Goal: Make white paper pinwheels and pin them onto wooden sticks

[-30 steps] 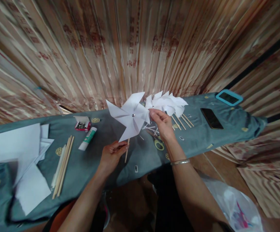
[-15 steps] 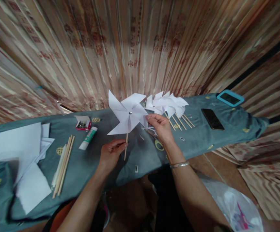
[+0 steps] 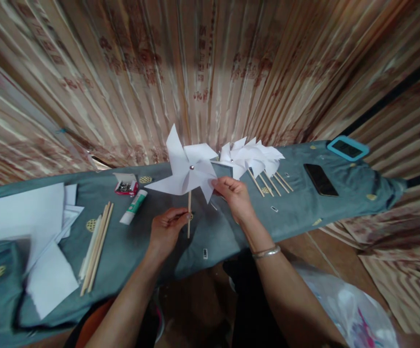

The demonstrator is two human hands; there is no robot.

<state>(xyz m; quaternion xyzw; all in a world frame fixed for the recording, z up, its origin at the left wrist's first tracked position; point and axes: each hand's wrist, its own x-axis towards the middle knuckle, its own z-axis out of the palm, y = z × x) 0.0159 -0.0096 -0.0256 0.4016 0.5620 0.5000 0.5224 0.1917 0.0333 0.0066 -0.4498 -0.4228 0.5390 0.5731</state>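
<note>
A white paper pinwheel (image 3: 199, 171) with a shiny pin at its centre stands upright on a thin wooden stick. My left hand (image 3: 167, 229) pinches the lower part of that stick between thumb and fingers. At the lower right blade, my right hand (image 3: 232, 195) has its thumb and fingertips closed on the paper edge. Several more white pinwheels (image 3: 255, 157) lie overlapped on the cloth behind my right hand, their sticks pointing toward me. My right hand and the held blades partly cover the cloth and whatever lies under them.
On the left are white paper sheets (image 3: 21, 215), several wooden sticks (image 3: 97, 246), a glue stick (image 3: 133, 207) and a small open box of pins (image 3: 126, 186). A black phone (image 3: 321, 180) and a blue-framed device (image 3: 348, 148) lie right. A plastic bag (image 3: 348, 299) sits below the table edge.
The held pinwheel's blades have turned clockwise about the pin. My right hand has moved slightly left and down with a blade. My left hand keeps its grip on the stick.
</note>
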